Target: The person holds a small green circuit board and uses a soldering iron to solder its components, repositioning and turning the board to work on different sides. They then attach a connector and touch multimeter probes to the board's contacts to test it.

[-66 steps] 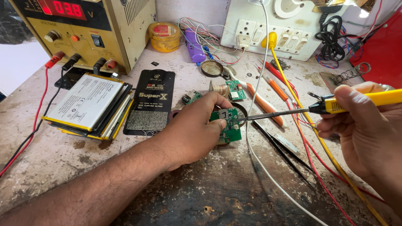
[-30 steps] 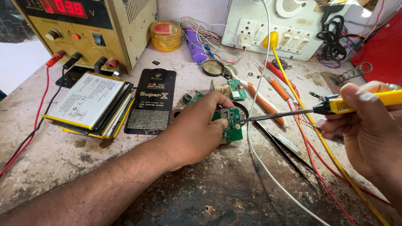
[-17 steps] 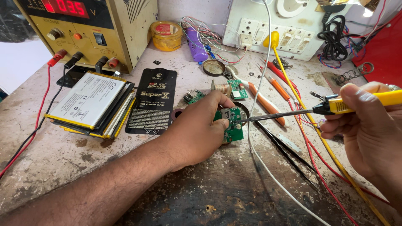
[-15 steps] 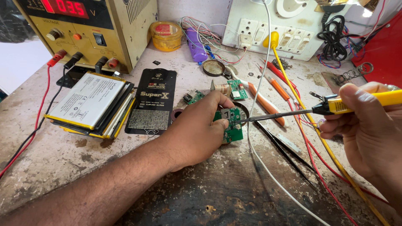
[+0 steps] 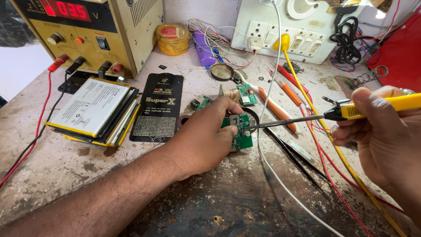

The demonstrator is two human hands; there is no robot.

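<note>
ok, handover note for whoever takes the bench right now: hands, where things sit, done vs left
Left hand: pins the small green circuit board to the worktop.
Right hand: grips the yellow-handled soldering iron, tip on the board's upper edge.
Nearby: a second green board just behind, battery stack at left, bench power supply lit.
Done: board held, iron tip placed.
Left: whether the joint is finished cannot be told; the iron is not yet lifted.
</note>
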